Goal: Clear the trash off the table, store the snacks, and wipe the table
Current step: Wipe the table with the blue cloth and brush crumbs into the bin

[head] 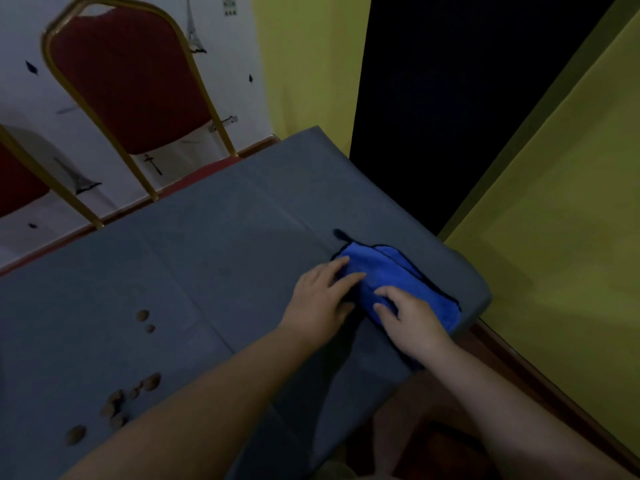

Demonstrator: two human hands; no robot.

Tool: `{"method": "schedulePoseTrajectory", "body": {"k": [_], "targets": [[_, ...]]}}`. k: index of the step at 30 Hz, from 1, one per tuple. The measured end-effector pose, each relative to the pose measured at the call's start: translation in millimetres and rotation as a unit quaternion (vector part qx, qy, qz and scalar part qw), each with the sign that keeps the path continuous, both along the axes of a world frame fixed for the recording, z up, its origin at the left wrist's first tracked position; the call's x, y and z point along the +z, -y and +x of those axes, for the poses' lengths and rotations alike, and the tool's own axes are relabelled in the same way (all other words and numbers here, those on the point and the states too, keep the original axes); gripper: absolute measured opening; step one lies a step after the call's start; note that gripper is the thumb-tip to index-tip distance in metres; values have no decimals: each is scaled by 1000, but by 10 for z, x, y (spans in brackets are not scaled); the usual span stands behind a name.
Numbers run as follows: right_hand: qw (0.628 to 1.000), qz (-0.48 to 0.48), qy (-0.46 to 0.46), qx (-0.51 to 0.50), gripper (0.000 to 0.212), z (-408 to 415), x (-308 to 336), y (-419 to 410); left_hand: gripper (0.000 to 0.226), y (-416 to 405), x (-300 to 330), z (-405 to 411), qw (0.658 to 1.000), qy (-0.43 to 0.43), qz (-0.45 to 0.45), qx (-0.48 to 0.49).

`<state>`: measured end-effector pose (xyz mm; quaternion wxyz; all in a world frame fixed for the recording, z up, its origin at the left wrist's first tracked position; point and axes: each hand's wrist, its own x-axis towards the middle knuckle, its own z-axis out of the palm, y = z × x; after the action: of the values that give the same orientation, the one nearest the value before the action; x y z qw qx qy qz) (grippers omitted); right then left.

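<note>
Both hands, left hand [320,296] and right hand [410,315], flat and unclenched on blue cloth [398,275]; wiping barely begun; brown bits [117,400] remain on desk [207,244].

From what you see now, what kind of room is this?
Probably a dining or banquet room. A red padded chair with a gold metal frame stands beside a grey-covered table, where small brown crumbs lie and both hands press a blue microfibre cloth.

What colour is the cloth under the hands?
Bright blue with dark edging; the cloth shows best in the head view, the only one.
</note>
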<state>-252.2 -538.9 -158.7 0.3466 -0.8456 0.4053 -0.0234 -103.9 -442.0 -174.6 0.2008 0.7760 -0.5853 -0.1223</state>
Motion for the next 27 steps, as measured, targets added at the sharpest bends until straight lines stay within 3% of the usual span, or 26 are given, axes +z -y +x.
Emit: {"method": "schedulePoseTrajectory", "body": {"k": [3, 5, 10, 13, 15, 18, 20, 27], "targets": [[994, 101, 17, -30, 28, -68, 36, -53, 34, 9, 21, 38, 993, 116, -9, -14], [993, 114, 9, -25, 28, -99, 70, -47, 27, 42, 93, 40, 991, 131, 12, -29], [992, -35, -121, 23, 58, -73, 253, 36, 28, 369, 300, -50, 991, 115, 64, -15], [974, -121, -193, 13, 61, -64, 210, 204, 30, 561, 302, -92, 991, 111, 72, -9], [972, -111, -206, -9, 64, -73, 132, 347, 30, 637, 250, -92, 992, 93, 88, 7], [969, -35, -242, -18, 98, -87, -13, 479, 37, 659, 170, -97, 991, 73, 100, 46], [965, -6, -263, -11, 108, -97, -100, 479, 49, 618, 119, -107, 989, 61, 104, 89], [973, 21, -225, 40, 70, -55, -30, 260, 73, 286, 69, 11, 977, 56, 113, 174]]}}
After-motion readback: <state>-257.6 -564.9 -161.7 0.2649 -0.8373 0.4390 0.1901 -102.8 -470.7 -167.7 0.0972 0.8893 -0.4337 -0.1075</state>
